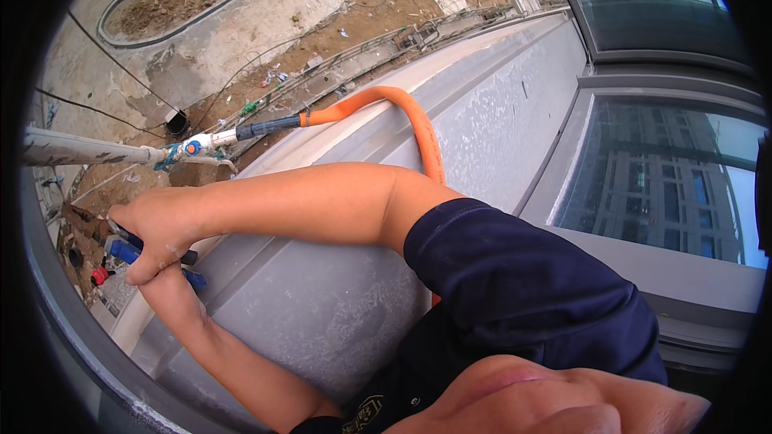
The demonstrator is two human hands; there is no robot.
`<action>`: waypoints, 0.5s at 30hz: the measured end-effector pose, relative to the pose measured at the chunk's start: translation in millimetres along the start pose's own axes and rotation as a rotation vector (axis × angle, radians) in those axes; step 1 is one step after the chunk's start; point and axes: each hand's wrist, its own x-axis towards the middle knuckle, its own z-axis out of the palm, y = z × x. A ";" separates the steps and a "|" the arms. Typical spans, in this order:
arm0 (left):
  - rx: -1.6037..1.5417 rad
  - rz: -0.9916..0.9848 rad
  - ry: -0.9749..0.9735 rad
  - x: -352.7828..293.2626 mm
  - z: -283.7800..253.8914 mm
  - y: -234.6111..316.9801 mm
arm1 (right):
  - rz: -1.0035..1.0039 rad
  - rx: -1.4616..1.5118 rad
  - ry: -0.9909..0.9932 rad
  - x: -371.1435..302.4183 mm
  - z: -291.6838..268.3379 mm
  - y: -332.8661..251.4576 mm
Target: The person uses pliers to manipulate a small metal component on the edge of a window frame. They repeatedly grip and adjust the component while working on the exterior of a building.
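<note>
My right arm reaches across the ledge to the far left, and my right hand (157, 229) is closed around a blue-and-black handled object (125, 251). The object's kind is hard to make out, since the fingers cover much of it. Just below, my left hand (159, 276) meets the right one; its fingers are hidden behind the right hand and the object. Beyond my right forearm, a white pipe fitting (217, 140) with a small blue-and-orange valve knob (192, 147) joins a grey pole (88, 146). An orange hose (362, 98) with a black end sleeve (269, 127) attaches to the fitting.
The hose bends over the grey metal ledge (346, 297) and passes behind my right arm. A dark curved rail (84, 362) runs along the lower left. Window frames (555, 165) stand at right. Far below lies rubble-strewn ground (338, 32), with dark cables (121, 60) crossing above it.
</note>
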 end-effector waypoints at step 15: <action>0.007 -0.018 -0.007 0.3 -8.3 -0.7 | -0.037 0.018 -0.002 5.4 5.8 0.7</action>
